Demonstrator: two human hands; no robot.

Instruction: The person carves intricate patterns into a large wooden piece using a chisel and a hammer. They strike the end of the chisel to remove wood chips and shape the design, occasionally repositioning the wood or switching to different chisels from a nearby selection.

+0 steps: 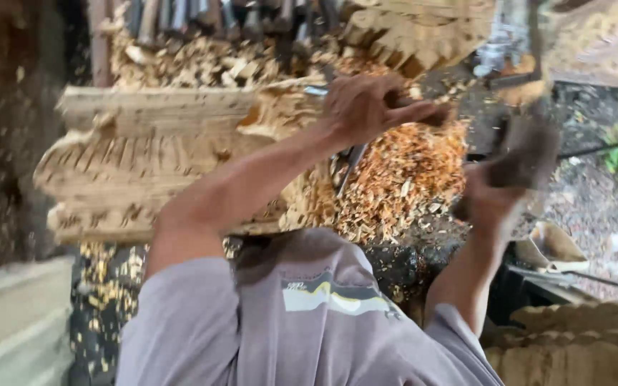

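The left hand (366, 107) is wrapping its fingers around a chisel (350, 166), pressing the blade against the carved wooden block (151, 164). The right hand (491, 204) is gripping a blurred mallet (527, 154) beside it, fingers closed on the handle. Wood shavings (402, 179) are lying beneath.

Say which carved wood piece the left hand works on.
The big pale piece at centre-left, under the left hand and its chisel. The other carved pieces lie apart, at top right and bottom right. Right hand holds a mallet.
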